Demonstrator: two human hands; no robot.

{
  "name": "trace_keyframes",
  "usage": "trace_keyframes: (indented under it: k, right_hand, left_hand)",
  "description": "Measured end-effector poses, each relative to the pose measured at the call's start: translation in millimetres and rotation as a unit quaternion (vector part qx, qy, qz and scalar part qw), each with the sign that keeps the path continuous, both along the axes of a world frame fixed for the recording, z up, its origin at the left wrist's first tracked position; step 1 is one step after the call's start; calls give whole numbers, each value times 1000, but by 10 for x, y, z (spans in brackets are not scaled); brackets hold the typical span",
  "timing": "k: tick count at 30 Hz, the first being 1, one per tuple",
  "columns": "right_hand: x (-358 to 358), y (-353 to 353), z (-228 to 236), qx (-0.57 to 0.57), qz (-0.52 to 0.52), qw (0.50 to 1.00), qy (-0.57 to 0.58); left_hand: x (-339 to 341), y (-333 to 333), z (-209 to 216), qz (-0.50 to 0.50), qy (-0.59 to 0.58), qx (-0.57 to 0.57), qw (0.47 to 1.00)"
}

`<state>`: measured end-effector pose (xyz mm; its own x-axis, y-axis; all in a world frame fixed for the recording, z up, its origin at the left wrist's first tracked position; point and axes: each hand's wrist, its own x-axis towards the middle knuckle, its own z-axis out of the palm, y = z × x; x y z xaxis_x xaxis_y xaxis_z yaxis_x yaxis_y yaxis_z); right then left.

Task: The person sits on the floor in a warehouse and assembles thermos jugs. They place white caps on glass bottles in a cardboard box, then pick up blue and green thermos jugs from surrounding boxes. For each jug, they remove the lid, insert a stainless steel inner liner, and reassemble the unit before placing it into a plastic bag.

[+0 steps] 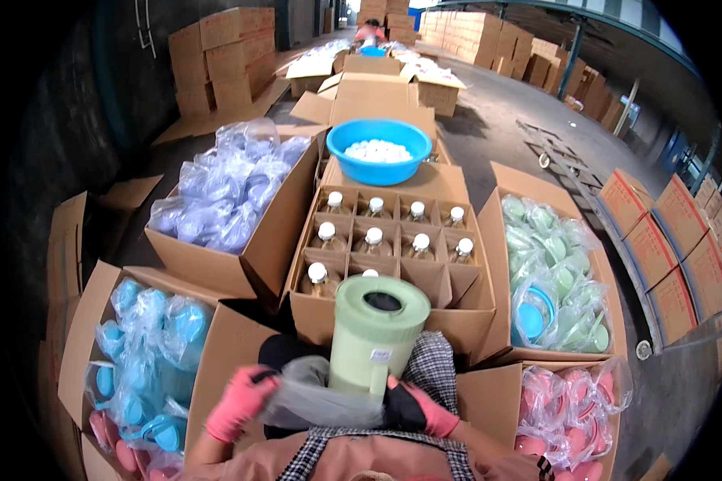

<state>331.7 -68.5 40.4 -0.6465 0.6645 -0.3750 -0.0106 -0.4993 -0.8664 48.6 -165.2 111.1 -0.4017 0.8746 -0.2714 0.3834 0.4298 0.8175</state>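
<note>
A pale green jug [359, 341] with a round lid and a dark opening in its top stands upright over my lap. My right hand [417, 407], in a pink and black glove, closes at the jug's handle near its base. A clear plastic bag [317, 402] gathers around the jug's lower part. My left hand [245, 399], gloved the same way, pinches the bag's edge to the left of the jug. Just beyond the jug sits a divided carton [317, 317] of clear bottles with white caps [375, 236]; the jug hides part of its front row.
Around me stand open cartons of bagged plasticware: purple [231, 184], blue [148, 361], green [549, 264] and pink [569, 409]. A blue basin [353, 164] of white caps rests behind the bottles. A loaded cart [646, 349] stands at right. Another person [369, 34] is far ahead.
</note>
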Motion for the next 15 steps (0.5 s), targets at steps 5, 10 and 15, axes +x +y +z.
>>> trace_keyframes:
  k: [5,10,15]
  right_hand:
    - [127,108,637,-40,-17,999,16]
    - [18,139,500,14,-6,1000,-13]
    - [-134,69,457,123,128,979,-103]
  left_hand:
    - [-597,184,652,147,-62,264,951]
    - [-1128,81,1181,278,25,516,810]
    - [-648,452,908,226,-91,546,802]
